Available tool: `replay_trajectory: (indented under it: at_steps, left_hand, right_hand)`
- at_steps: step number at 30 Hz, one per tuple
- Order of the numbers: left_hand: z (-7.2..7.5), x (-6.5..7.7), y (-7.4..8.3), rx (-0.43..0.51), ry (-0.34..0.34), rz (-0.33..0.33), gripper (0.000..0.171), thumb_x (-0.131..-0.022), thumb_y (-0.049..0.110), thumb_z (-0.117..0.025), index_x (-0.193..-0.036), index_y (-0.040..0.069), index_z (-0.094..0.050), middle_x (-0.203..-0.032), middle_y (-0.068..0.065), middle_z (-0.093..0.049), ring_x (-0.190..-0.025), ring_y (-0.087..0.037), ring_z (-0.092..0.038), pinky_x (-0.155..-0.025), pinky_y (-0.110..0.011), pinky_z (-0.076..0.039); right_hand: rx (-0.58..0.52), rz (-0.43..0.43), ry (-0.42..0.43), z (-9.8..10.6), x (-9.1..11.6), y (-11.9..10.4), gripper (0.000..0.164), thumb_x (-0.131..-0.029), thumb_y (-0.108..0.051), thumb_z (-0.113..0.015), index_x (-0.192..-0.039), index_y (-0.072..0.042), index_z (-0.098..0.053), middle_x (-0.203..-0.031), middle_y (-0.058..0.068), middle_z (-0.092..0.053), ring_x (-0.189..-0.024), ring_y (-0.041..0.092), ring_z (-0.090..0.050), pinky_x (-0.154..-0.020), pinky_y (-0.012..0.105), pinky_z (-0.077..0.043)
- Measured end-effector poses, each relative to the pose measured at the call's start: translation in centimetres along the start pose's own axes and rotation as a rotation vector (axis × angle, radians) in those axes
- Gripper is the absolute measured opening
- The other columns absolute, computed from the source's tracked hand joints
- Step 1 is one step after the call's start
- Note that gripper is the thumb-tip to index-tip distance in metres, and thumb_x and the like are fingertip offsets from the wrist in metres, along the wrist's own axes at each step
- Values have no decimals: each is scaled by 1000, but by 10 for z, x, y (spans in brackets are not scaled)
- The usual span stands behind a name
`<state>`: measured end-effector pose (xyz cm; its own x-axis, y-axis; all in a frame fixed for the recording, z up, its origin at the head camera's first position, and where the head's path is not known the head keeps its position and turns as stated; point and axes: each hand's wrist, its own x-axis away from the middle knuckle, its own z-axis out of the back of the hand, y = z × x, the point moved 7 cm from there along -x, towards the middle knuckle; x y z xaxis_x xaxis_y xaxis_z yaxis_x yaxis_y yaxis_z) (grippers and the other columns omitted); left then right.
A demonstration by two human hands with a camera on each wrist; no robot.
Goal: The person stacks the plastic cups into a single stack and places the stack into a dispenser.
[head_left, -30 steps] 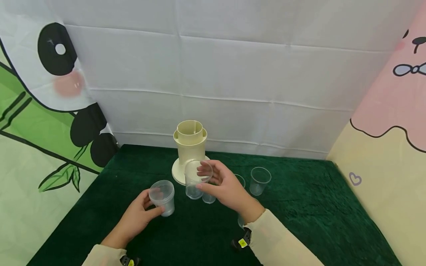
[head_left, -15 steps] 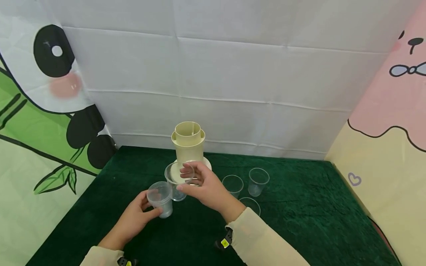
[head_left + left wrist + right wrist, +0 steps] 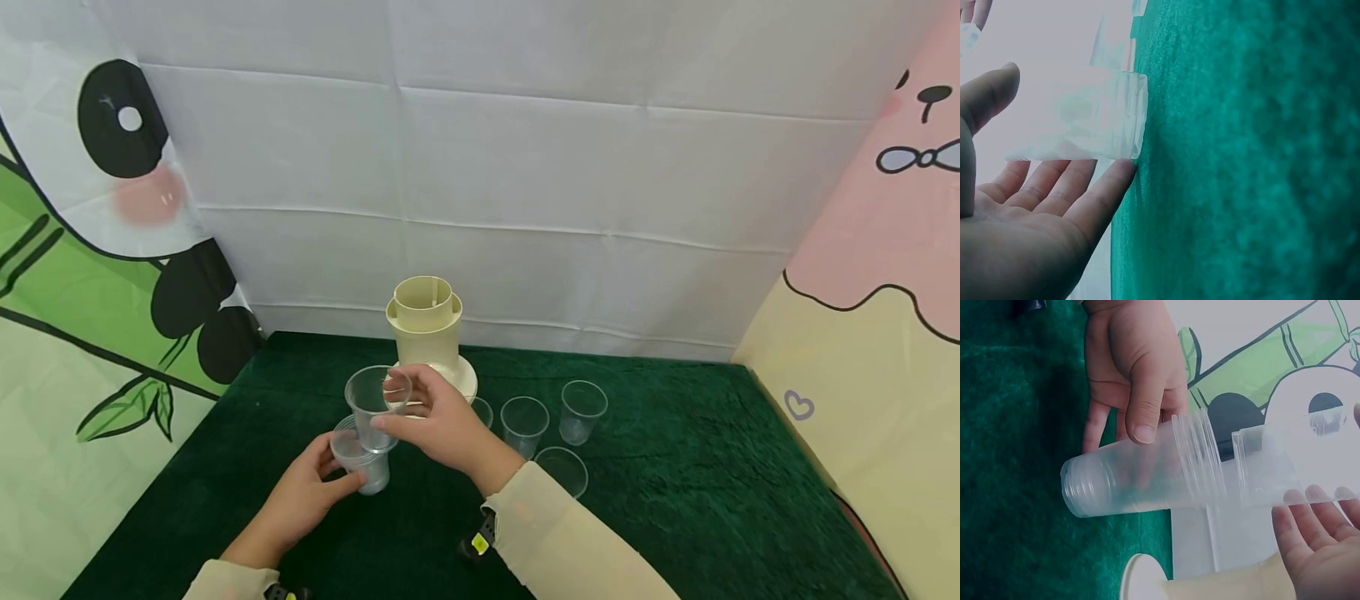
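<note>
My left hand [image 3: 303,490] holds a stack of nested clear plastic cups [image 3: 375,475] upright on the green cloth, thumb on one side and fingers on the other. Several rims overlap at the top of the stack [image 3: 1194,459] in the right wrist view. My right hand [image 3: 450,429] grips a single clear plastic cup [image 3: 366,396] by its side, right above the stack. A small gap separates that cup's base from the stack's rims in the right wrist view. The left wrist view has the stack [image 3: 1085,119] between my thumb and fingers, its base at the cloth.
Several loose clear cups stand right of my right hand, among them a front cup [image 3: 562,473], a middle cup [image 3: 525,425] and a rear cup [image 3: 581,417]. Behind the hands rises a cream tubular holder [image 3: 427,337] on a round base. A white cloth wall [image 3: 525,167] closes the back.
My right hand has carried its cup leftward, from in front of the cream holder to over the stack. My left hand and the stack have stayed almost in place. More loose cups have come into view.
</note>
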<state>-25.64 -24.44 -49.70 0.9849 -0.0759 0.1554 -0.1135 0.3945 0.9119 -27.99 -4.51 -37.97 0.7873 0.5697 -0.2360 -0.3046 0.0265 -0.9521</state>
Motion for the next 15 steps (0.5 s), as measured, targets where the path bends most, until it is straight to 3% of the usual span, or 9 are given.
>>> replay_trajectory:
  at_steps: [3,10,15]
  left_hand:
    - [-1,0,-1,-7,0,3,82,-95,35,-75,-157,6,-29,-158,-24,-41,-145,-44,-39,-109,-65,-40]
    - [-1,-2,-1,-20,-9,15,86,-95,36,-75,-158,5,-26,-158,-26,-39,-145,-46,-38,-109,-66,-39]
    - [0,-2,1,-11,-15,9,85,-95,35,-76,-158,5,-26,-158,-25,-40,-145,-45,-38,-109,-65,-39]
  right_hand:
    - [3,-12,4,-3,-3,2,58,-98,-23,-73,-149,-19,-46,-141,-3,-57,-130,15,-56,-109,35,-47]
    - [0,-31,14,-8,-7,7,58,-97,-23,-75,-148,-19,-47,-143,5,-58,-129,16,-57,-109,34,-47]
    - [34,-38,4,-15,-12,6,59,-96,-28,-76,-147,-20,-47,-141,-1,-59,-126,10,-57,-109,32,-47]
